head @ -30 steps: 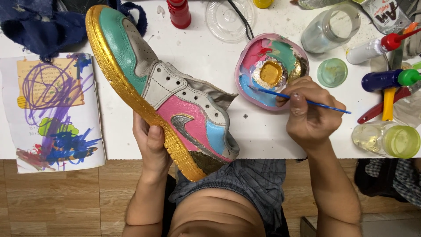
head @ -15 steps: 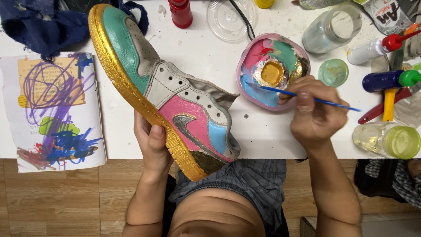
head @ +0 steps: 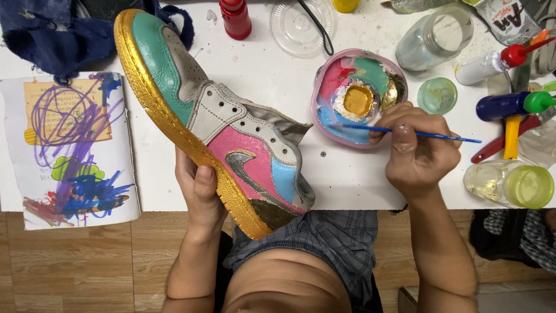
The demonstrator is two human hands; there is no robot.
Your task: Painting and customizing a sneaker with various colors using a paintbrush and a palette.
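My left hand (head: 200, 194) grips a painted sneaker (head: 214, 119) from below, thumb on its gold sole, toe pointing to the far left. The shoe has a green toe, grey middle, pink and light blue side panels. My right hand (head: 414, 148) holds a thin blue paintbrush (head: 431, 134), its tip lying over the rim of a round palette bowl (head: 324, 84). The bowl holds pink, green, blue and gold paint, with a foil cup of gold paint in the middle.
A paper sheet with purple and blue scribbles (head: 69, 148) lies at the left on the white table (head: 341, 174). A dark blue cloth (head: 52, 35), a red bottle (head: 234, 17), a clear lid (head: 301, 26), a glass jar (head: 431, 40) and squeeze bottles (head: 509, 105) surround the work.
The brush has slid slightly left, its tip now lower on the blue part of the bowl. The shoe and left hand have barely moved.
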